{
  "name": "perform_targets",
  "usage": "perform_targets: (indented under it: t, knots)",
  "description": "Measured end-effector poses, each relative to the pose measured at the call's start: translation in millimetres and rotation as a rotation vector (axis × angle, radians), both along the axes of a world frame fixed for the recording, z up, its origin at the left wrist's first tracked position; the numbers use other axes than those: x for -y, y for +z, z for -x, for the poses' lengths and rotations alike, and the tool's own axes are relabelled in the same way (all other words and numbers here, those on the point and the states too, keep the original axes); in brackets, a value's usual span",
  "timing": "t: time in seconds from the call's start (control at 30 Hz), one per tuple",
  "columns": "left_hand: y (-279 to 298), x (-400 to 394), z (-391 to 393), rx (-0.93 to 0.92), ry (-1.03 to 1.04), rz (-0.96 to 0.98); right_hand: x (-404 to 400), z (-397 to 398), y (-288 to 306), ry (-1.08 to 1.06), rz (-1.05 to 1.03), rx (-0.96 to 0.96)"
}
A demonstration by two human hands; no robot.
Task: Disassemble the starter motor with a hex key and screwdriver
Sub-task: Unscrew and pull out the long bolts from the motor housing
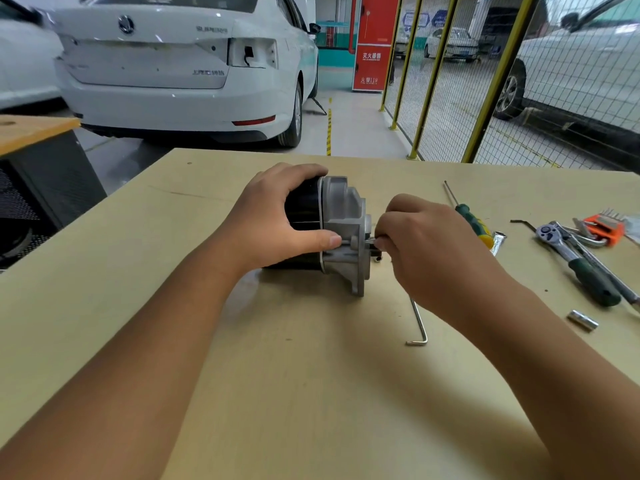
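The starter motor [329, 233] lies on its side near the middle of the table [138, 271]. The left hand [273, 220] grips its black body at the left. At the motor's right end, the right hand [426, 244] pinches a small bolt. Just right of the motor and nearer the viewer lies a hex key [418, 323], and further right the screwdriver [471, 220].

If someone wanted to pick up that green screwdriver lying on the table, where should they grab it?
Probably by the handle. The screwdriver lies flat on the table, thin shaft pointing away, its thick green-and-yellow handle toward the person, partly hidden behind the right hand. Come from above and from the right, fingers across the handle: the ratchet lies apart on that side, so there looks to be room.
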State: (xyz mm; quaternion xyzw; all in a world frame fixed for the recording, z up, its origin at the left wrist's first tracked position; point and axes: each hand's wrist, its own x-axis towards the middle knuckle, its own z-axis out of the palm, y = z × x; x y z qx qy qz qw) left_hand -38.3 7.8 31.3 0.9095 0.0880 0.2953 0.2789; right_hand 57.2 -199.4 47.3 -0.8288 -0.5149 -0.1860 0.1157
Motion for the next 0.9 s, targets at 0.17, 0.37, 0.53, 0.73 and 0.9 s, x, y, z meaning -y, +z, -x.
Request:
perform_targets:
  t: [0.17, 0.37, 0.53, 0.73, 0.9]
  knots:
    - [1, 0, 1, -0.015, 0.004, -0.014, 0, -4, -3, 0.009, -0.001, 0.015]
    - [-1, 1, 0, -0.010, 0.014, 0.000, 7, -11, -3, 0.129, -0.111, -0.166]
    - [0, 2, 1, -0.023, 0.015, -0.006, 4, -5, -6, 0.054, -0.002, -0.074]
    - [-1, 0, 1, -0.028, 0.000, -0.029, 0, 1, -5, -0.077, 0.019, 0.076]
    - [-2, -1, -1, -0.006, 0.006, -0.013, 2, -3, -4, 0.019, -0.039, -0.071]
